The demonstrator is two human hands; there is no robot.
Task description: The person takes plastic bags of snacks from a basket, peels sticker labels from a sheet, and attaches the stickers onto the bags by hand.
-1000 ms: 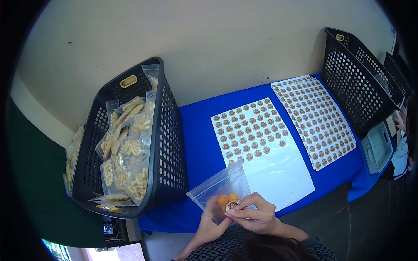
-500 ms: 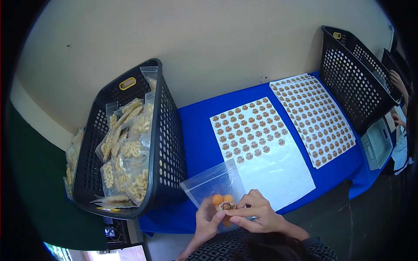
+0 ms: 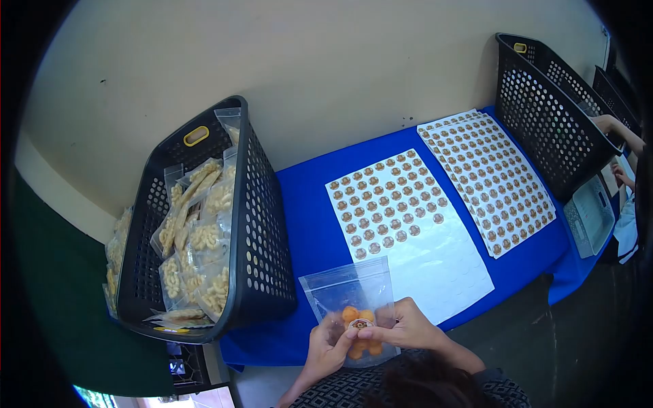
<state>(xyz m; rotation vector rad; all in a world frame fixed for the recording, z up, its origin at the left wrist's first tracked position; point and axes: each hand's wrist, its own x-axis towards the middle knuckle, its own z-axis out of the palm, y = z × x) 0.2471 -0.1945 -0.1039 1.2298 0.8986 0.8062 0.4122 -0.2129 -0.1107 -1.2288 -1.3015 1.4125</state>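
A clear zip bag (image 3: 345, 283) with round orange snacks (image 3: 365, 349) inside is held upright between my two hands. On its front is a round brown-and-white sticker (image 3: 360, 325). My left hand (image 3: 324, 350) grips the bag's left side, its thumb at the sticker's lower left edge. From the right, my right hand (image 3: 410, 328) grips the other side with its thumb on the sticker. The fingers behind the bag are partly hidden. Just beyond lies a sticker sheet (image 3: 435, 255) with several rows of round stickers at its far part and bare backing nearer me.
A black basket (image 3: 262, 224) on the left holds several bags of pale snacks (image 3: 207, 238). A stack of full sticker sheets (image 3: 490, 180) lies right on the blue cloth (image 3: 299, 197). Beyond stand another black basket (image 3: 544, 115), a grey tray (image 3: 590, 217) and another person's arm (image 3: 622, 132).
My right hand has moved from the sticker's face to the bag's right edge, and the bag now stands straighter. At the far right, the other person's hand has reached into the basket.
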